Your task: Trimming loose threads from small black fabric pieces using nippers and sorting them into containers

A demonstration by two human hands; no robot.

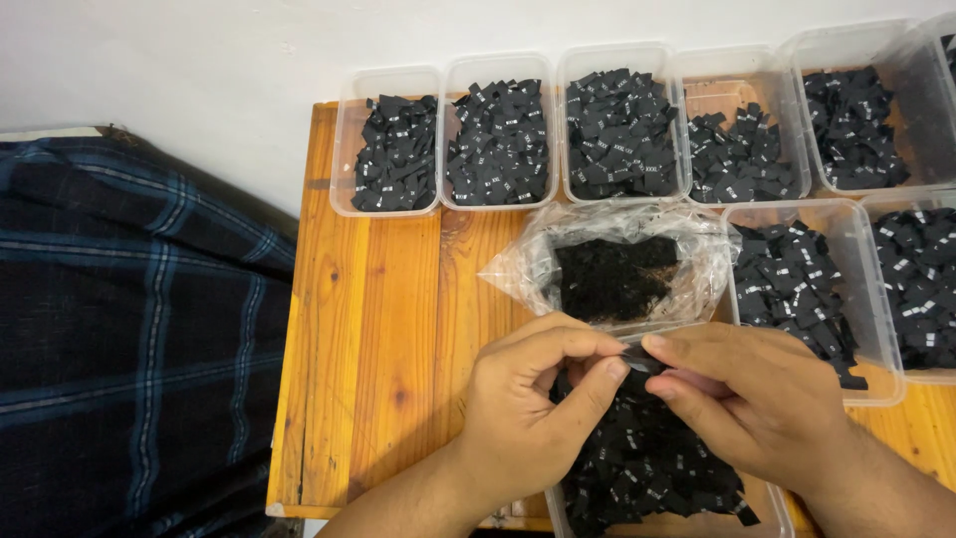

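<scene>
- A dark plaid cloth [129, 329] with thin blue stripes fills the left of the frame, soft and woven.
- A wooden table [378, 329] of orange, varnished planks runs from centre to right; its grain runs from the top of the frame to the bottom.
- Clear plastic tubs [386, 85], rectangular with rounded corners, line the top edge and the right side, each heaped with small black fabric labels [617, 130] bearing white marks.
- A crinkled clear plastic bag [538, 259] sits at centre, holding a dark fuzzy mass.
- The left hand [528, 399] and right hand [747, 394] meet at lower centre, above another tub of labels.
- Both hands pinch one small black label [635, 361] between thumb and fingertips, a narrow, closed grip. Its long axis seems to run left to right across the frame; it is mostly hidden, so which way it faces I cannot tell.
</scene>
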